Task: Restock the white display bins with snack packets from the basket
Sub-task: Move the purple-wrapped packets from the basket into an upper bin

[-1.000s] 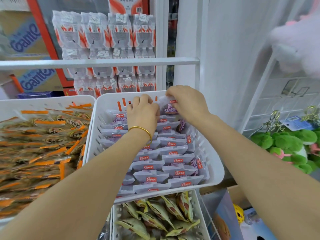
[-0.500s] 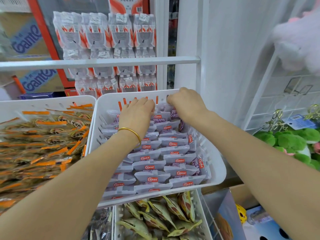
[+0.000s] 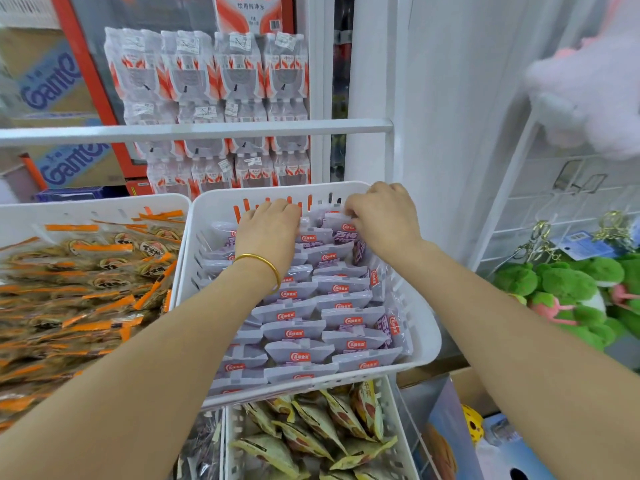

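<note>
The left hand (image 3: 266, 233) has its fingers half hidden among the purple packets (image 3: 313, 315); the pink plush (image 3: 588, 88) is blurred.

Bins (image 3: 424, 341): four, two of them at 6 o'clock.
Hands: two, left hand (image 3: 268, 233) and right hand (image 3: 384, 220), at 12 o'clock.
Bangle (image 3: 266, 263): one.
Purple packets (image 3: 294, 332): over twenty.
Ganten cartons (image 3: 52, 81): two, at 10 o'clock.

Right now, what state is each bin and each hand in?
Middle bin: nearly full of purple packets in rows.
Left bin: heaped with orange packets.
Lower bin: holds tan packets.
Left hand: rests on back-row packets, fingertips hidden.
Right hand: pinches one purple packet at the back.
</note>
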The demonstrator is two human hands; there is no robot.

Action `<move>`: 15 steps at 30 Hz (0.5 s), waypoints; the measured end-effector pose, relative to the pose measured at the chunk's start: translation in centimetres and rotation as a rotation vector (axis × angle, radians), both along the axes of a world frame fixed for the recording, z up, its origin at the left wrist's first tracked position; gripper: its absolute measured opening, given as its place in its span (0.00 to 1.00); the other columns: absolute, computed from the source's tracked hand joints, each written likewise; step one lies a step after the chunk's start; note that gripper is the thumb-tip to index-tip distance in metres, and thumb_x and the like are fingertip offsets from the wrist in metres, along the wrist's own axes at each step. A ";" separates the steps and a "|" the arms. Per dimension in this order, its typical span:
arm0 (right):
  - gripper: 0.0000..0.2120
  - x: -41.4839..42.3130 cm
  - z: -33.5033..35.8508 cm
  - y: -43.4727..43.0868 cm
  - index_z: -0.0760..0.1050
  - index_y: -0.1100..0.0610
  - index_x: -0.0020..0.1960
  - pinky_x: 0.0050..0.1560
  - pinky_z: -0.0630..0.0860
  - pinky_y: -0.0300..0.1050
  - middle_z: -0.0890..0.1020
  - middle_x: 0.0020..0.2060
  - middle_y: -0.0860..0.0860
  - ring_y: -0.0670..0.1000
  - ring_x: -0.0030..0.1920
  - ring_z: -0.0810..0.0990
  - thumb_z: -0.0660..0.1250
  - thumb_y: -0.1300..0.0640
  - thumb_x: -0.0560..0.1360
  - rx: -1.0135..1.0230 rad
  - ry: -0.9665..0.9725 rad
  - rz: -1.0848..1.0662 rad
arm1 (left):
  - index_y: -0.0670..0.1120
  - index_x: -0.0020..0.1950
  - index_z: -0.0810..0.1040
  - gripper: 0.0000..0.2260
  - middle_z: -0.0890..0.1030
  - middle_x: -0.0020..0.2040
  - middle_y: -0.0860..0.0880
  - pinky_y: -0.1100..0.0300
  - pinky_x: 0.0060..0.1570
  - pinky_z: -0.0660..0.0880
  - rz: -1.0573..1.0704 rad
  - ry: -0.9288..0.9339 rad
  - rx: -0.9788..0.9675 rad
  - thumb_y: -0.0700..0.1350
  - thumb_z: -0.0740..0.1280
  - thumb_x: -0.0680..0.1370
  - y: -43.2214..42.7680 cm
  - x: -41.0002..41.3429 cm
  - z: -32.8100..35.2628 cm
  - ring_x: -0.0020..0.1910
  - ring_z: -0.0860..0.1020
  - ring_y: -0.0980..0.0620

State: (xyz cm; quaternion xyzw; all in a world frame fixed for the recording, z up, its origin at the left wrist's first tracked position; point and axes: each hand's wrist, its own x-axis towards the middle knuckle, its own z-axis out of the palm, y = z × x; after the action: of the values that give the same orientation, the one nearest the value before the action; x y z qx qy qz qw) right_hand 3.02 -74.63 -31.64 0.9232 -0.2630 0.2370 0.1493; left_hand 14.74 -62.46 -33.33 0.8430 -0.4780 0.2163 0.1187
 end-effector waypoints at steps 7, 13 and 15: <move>0.11 1.1 -0.4 1.3 0.77 0.57 0.56 0.61 0.65 0.48 0.80 0.53 0.57 0.60 0.57 0.74 0.65 0.63 0.75 0.025 0.064 -0.077 | 0.44 0.68 0.67 0.17 0.68 0.69 0.45 0.53 0.68 0.61 -0.100 0.134 -0.029 0.47 0.57 0.81 0.5 -1.2 -1.0 0.68 0.65 0.46; 0.23 -2.6 0.3 2.5 0.70 0.54 0.68 0.56 0.72 0.49 0.78 0.58 0.58 0.61 0.58 0.75 0.60 0.68 0.74 0.273 -0.097 -0.023 | 0.48 0.77 0.42 0.26 0.42 0.78 0.48 0.45 0.74 0.41 -0.017 0.043 0.291 0.56 0.42 0.81 1.0 -1.2 -1.8 0.76 0.41 0.49; 0.23 -3.2 -0.6 3.2 0.68 0.52 0.67 0.65 0.69 0.51 0.78 0.59 0.53 0.59 0.62 0.73 0.61 0.65 0.74 0.238 0.037 0.023 | 0.48 0.77 0.38 0.27 0.40 0.77 0.48 0.44 0.74 0.41 0.015 0.022 0.342 0.58 0.39 0.81 1.0 -1.3 -2.0 0.76 0.39 0.49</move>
State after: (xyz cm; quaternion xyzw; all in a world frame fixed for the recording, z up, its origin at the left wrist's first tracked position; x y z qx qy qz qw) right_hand -0.22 -71.45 -32.24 0.9417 -0.2756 0.1887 0.0409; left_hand 13.41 -61.51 -35.31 0.8567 -0.5003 0.1232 -0.0229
